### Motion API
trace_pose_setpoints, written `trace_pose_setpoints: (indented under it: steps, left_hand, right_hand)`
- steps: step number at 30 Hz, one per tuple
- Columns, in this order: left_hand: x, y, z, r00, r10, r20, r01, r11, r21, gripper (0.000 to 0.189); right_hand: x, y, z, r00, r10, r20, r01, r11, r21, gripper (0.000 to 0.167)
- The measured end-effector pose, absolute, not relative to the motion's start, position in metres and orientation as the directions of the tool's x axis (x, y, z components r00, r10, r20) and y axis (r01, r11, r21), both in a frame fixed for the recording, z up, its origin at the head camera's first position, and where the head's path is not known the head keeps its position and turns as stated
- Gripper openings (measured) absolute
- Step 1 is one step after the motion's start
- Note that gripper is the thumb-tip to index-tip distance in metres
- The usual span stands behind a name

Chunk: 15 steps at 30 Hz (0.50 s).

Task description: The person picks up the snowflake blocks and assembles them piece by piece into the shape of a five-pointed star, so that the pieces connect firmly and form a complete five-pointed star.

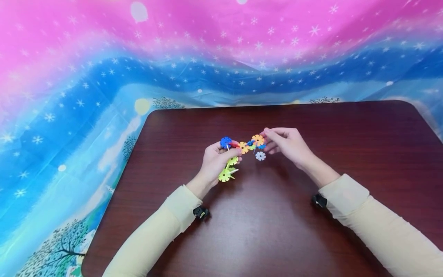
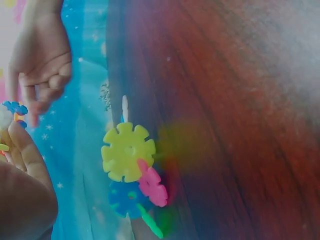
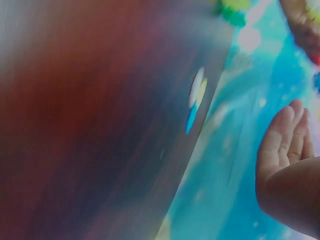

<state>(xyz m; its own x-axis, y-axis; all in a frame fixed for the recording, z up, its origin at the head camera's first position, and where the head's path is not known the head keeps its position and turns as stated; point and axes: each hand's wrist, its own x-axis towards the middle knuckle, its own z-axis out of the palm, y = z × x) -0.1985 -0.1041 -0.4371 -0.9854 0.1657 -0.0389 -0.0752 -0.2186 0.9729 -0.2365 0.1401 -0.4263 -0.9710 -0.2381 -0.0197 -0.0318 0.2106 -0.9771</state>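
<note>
Smooth printed cloth (image 1: 221, 50), softly folded and flecked with snowflakes, hangs behind the glossy, wood-grained tabletop (image 1: 249, 238), whose corners are rounded. Pale fabric sleeves (image 1: 152, 231) reach in from left and right. The left hand (image 1: 214, 159) pinches a chain of notched, plastic-looking discs (image 1: 243, 147) over the tabletop's middle. The right hand (image 1: 288, 144) has its fingers nearly straight, beside the chain's right end; contact there is unclear. An orange disc (image 1: 257, 139) lies nearest it, a pale grey disc (image 1: 260, 156) just nearer. The left wrist view shows interlocked yellow (image 2: 125, 142), blue (image 2: 120, 200), pink (image 2: 152, 187) and green (image 2: 151, 224) discs; the head view shows only yellow-green and white at the near left end.
</note>
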Motion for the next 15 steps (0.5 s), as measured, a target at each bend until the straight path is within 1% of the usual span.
trace_pose_setpoints:
  steps: [1, 3, 5, 6, 8, 11, 13, 15]
  left_hand:
    - [-0.199, -0.105, -0.436, -0.986, 0.157, -0.047, -0.080, -0.216, 0.973, 0.018]
    - [-0.200, -0.108, -0.436, -0.988, 0.143, -0.062, -0.092, -0.214, 0.973, 0.018]
    - [-0.200, -0.110, -0.436, -0.988, 0.129, -0.083, -0.110, -0.213, 0.971, 0.019]
    - [-0.199, -0.111, -0.436, -0.988, 0.124, -0.093, -0.118, -0.213, 0.970, 0.019]
    - [-0.199, -0.112, -0.437, -0.987, 0.117, -0.114, -0.137, -0.217, 0.966, 0.018]
    - [-0.199, -0.112, -0.437, -0.986, 0.115, -0.124, -0.150, -0.253, 0.956, 0.020]
    - [-0.200, -0.112, -0.436, -0.986, 0.115, -0.123, -0.150, -0.274, 0.950, 0.023]
    - [-0.200, -0.111, -0.434, -0.987, 0.118, -0.114, -0.144, -0.292, 0.946, 0.024]
  right_hand:
    - [-0.243, 0.143, -0.428, -0.970, -0.243, -0.022, -0.054, 0.305, -0.951, 0.040]
    - [-0.255, 0.150, -0.433, -0.962, -0.273, -0.029, -0.118, 0.506, -0.854, 0.037]
    - [-0.266, 0.153, -0.440, -0.944, -0.328, -0.044, -0.199, 0.668, -0.717, 0.034]
    - [-0.271, 0.153, -0.443, -0.932, -0.359, -0.054, -0.243, 0.728, -0.642, 0.034]
    - [-0.278, 0.152, -0.449, -0.905, -0.420, -0.072, -0.323, 0.786, -0.528, 0.037]
    - [-0.285, 0.148, -0.455, -0.877, -0.473, -0.080, -0.399, 0.813, -0.424, 0.043]
    - [-0.288, 0.146, -0.457, -0.871, -0.484, -0.080, -0.418, 0.818, -0.396, 0.043]
    - [-0.290, 0.144, -0.458, -0.869, -0.487, -0.085, -0.417, 0.814, -0.404, 0.041]
